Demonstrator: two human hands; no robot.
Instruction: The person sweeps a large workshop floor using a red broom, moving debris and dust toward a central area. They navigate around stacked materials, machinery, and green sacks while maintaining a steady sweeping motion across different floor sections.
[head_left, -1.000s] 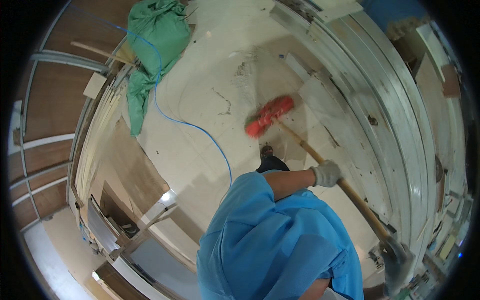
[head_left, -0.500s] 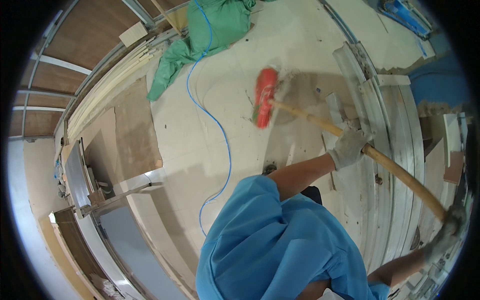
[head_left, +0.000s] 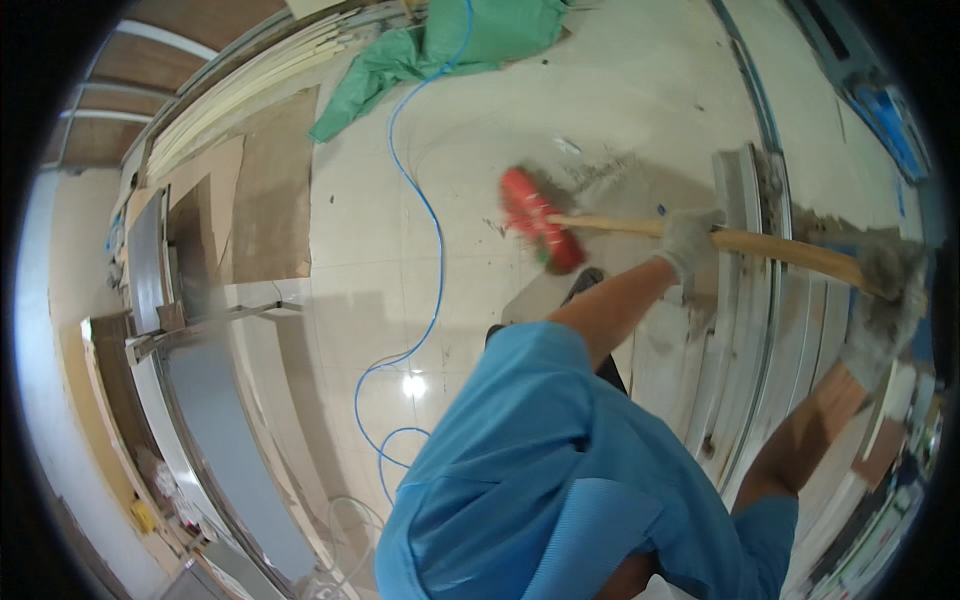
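Note:
A broom with a red head (head_left: 541, 220) and a long wooden handle (head_left: 790, 252) reaches across the view, its head down on the pale tiled floor (head_left: 480, 140). My left hand (head_left: 690, 243), in a light work glove, is wrapped round the handle's middle. Farther right, my right hand (head_left: 885, 300), in a dirt-stained glove, grips the handle near its end. Dark debris (head_left: 605, 170) is scattered on the floor just beyond the broom head. The head is slightly blurred.
A green sack (head_left: 490, 35) lies at the back. One blue hose (head_left: 437, 230) winds across the floor on the left. Long metal profiles (head_left: 745, 330) lie at right. Cardboard sheets (head_left: 270, 190) and stacked strips (head_left: 235, 85) line the left side.
The broom head has swung round, its lower end now nearer me and to the right. My right hand has moved up and farther away, levelling the handle. My view has shifted too.

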